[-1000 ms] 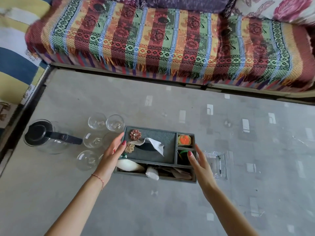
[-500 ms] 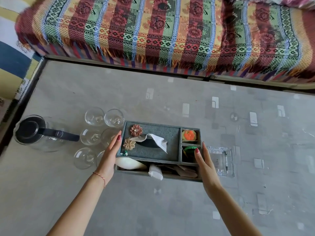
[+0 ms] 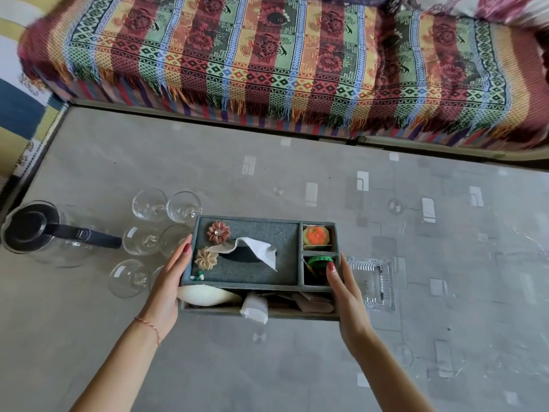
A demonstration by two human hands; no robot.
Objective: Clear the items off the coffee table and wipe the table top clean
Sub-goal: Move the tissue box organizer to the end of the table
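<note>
A grey felt tissue-box organiser (image 3: 261,233) sits in the middle of the grey coffee table (image 3: 267,367). It has two fabric flowers, a white tissue sticking out, and side compartments with small orange and green items. Papers and a white object fill its front slot. My left hand (image 3: 165,286) grips its left end with the thumb over the top edge. At the right end, my right hand (image 3: 347,298) holds it with the thumb on the rim of the green item's compartment. I cannot tell whether the box is off the table.
Several clear glasses (image 3: 148,203) stand just left of the organiser, and a glass jug with a black lid (image 3: 32,230) is at the far left. Right of the box lies a clear glass ashtray (image 3: 374,281). A sofa with a striped throw (image 3: 282,60) runs along the far edge.
Both hands have closed in on the ends of the organiser, and the thumbs now lie over its top edges. The view has shifted slightly.
</note>
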